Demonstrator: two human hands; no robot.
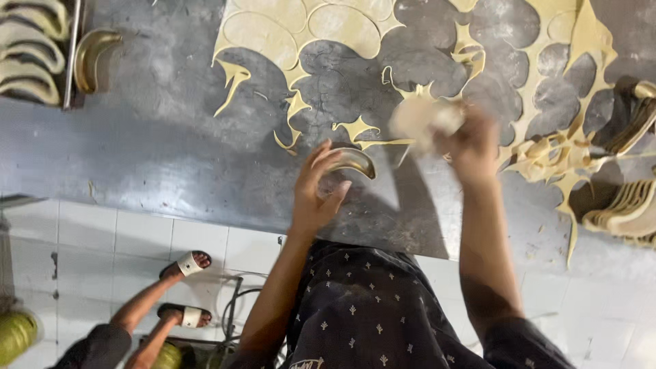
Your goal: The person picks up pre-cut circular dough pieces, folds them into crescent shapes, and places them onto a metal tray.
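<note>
Head cam, looking down on a grey floured stone worktop.

L hand: near the worktop's front edge, about mid-width. Fingers curled partway round a shiny curved half-moon metal mould, thumb on one side, fingers over the top; the mould sits on the worktop surface.

R hand: raised just right of the L, blurred. Fingers closed on a pale round piece of cut dough, held off the surface, just beside and above the mould. Exact finger spread can't be told through the blur.

Rolled sheet of pale dough w/ round cut-outs lies along the back edge; thin leftover dough strips trail toward the mould. More scraps bunched toward the right edge.

A 2nd brass-coloured half-moon mould at back left corner, next to a tray of folded crescent pastries. Stack of cut dough rounds at the right edge.

Below the front edge: white tiled floor, another person's feet in white-strap sandals.
</note>
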